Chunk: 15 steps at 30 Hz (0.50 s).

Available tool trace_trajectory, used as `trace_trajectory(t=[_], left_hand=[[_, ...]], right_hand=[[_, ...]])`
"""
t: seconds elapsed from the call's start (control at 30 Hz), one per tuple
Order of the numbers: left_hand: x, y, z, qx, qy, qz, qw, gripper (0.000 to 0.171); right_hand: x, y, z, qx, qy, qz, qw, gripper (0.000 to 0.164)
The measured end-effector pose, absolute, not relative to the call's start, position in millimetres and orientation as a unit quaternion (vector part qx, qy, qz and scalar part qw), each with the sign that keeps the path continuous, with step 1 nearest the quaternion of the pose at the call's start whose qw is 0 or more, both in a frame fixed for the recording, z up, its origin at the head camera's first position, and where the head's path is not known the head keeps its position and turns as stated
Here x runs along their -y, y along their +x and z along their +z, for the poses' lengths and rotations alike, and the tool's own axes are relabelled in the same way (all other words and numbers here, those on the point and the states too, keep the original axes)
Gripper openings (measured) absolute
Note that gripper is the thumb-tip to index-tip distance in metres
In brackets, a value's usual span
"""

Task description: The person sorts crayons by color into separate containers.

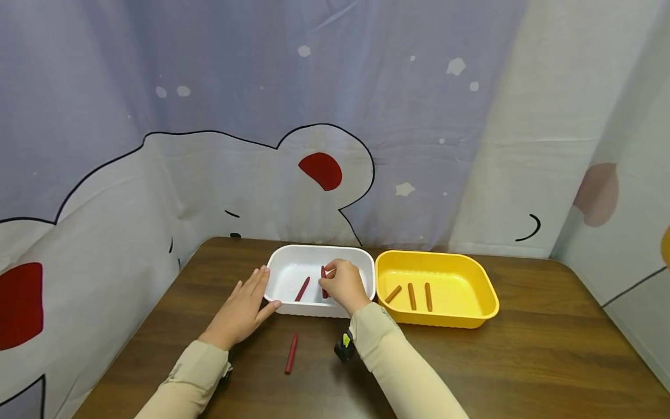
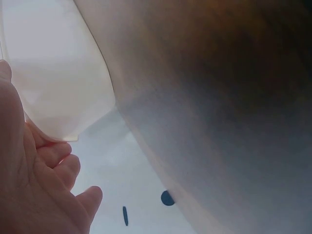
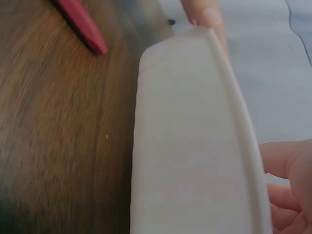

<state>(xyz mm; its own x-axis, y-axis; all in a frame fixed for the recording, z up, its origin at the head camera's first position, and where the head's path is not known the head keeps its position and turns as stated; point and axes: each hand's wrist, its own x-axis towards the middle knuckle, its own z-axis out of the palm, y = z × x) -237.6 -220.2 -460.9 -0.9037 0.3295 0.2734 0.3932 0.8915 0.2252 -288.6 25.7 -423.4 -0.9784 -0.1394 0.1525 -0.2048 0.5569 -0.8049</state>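
Note:
My right hand (image 1: 345, 285) reaches over the white tray (image 1: 319, 309) and pinches a dark red crayon (image 1: 324, 293) upright between thumb and fingertips. A second red crayon (image 1: 302, 288) lies slanted inside that tray, left of the held one. Against the tray's left end rests my left hand (image 1: 241, 308), its fingers extended along the rim and the thumb at the front corner. Another red crayon (image 1: 291, 354) is on the table in front of the tray. In the right wrist view the tray's side wall (image 3: 190, 131) hides the held crayon.
A yellow tray (image 1: 439, 318) stands right beside the white one, with three orange-brown crayons (image 1: 412, 297) in its left half. Both trays sit toward the back of the brown wooden table (image 1: 549, 343). A printed curtain (image 1: 419, 116) hangs behind.

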Motion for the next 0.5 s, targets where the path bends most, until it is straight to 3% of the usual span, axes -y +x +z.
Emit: trace_trajectory(t=[0.5], left_hand=[[220.0,-238.4,-461.6,0.966,-0.185,-0.136,0.116,0.079]], right_hand=[[-27.8,-290.3,-427.2,0.898,0.086,0.429,0.040,0.023]])
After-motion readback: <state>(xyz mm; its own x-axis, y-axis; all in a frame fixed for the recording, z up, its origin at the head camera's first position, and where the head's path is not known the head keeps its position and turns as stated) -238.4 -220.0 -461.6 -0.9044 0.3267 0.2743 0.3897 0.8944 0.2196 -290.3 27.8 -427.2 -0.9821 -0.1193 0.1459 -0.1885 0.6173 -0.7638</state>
